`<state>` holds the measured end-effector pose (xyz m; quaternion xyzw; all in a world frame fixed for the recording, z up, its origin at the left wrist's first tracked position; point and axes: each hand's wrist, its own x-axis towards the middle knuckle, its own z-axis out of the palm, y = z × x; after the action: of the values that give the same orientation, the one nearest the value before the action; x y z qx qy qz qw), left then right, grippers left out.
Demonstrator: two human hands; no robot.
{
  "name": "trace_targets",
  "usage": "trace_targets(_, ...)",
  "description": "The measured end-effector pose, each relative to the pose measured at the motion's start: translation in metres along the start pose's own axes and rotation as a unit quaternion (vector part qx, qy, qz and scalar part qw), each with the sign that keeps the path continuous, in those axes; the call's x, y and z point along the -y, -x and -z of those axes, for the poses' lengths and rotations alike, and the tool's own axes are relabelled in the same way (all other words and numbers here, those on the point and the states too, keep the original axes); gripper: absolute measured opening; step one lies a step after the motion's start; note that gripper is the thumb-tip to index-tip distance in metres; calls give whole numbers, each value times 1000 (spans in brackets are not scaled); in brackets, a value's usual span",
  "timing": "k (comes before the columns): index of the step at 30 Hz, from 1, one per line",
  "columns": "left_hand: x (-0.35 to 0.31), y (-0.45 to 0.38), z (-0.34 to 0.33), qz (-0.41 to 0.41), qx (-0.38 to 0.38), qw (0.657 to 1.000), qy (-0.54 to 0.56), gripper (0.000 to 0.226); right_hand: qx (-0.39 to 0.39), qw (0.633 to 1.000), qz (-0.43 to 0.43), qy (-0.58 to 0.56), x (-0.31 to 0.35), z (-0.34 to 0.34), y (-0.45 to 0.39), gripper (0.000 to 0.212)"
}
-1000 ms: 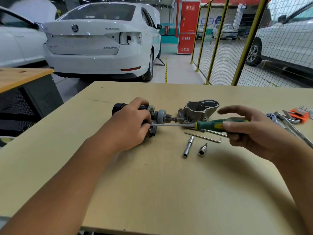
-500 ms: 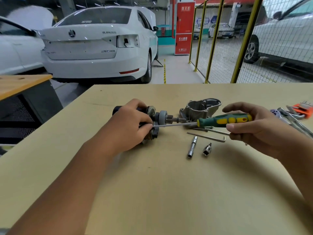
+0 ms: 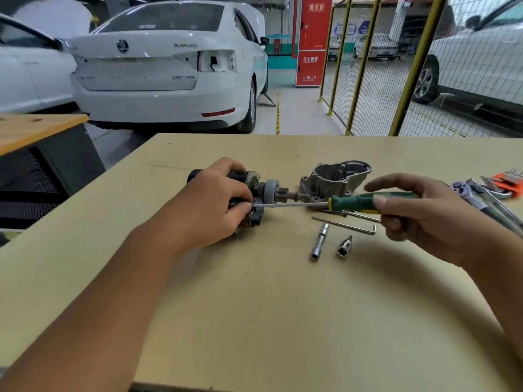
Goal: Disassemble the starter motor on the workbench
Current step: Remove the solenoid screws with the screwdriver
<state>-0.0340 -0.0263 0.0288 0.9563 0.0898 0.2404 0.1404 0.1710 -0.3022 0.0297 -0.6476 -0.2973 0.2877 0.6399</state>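
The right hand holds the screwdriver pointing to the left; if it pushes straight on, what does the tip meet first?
Probably the starter motor, right by the left hand fingertips, where the screwdriver tip already seems to touch; depth is uncertain.

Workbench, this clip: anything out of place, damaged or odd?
Nothing stands out. The left hand grips the starter motor, the right hand holds the screwdriver with its tip at the motor. The removed housing, the hex key and two sockets lie loose but orderly on the workbench.

Left hand hides screwdriver tip, most of starter motor
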Motion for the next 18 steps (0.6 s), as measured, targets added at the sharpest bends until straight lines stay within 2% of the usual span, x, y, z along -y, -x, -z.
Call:
trace_targets(3,3,0,1,2,23,1000,-2,13,-2,999,-26,37,0,0,1,39)
trace_targets(5,5,1,5,0,38,999,7,18,11,1000,-4,16,-1,3,0,40)
trace_targets(8,6,5,16,20,79,996,24,45,15,999,36,14,-1,7,-1,49)
trace_targets(12,10,6,23,48,108,993,20,62,12,1000,4,7,-3,3,-3,43)
trace_targets(15,12,6,20,39,95,995,-4,62,6,999,-46,29,-2,1,-2,40)
trace_targets(18,15,8,21,27,98,995,-8,64,18,999,-25,17,-1,3,-1,39)
